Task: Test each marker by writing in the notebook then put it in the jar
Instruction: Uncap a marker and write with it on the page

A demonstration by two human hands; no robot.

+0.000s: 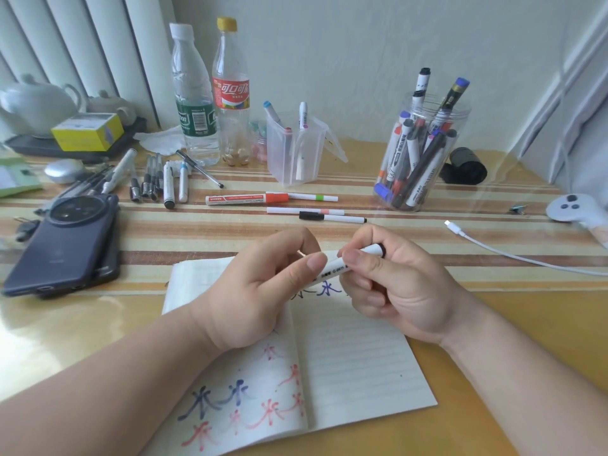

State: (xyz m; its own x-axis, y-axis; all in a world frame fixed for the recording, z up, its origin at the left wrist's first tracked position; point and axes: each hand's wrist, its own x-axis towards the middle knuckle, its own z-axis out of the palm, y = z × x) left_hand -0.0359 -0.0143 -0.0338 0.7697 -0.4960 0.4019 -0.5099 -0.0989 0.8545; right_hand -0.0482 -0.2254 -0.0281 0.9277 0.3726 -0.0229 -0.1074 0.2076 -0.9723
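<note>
white marker (339, 266), black end, printed barrel

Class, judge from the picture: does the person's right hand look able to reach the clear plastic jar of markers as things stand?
Probably yes. The right hand, gripping the white marker, has only bare striped tablecloth between it and the clear plastic jar, whose mouth is open.
</note>
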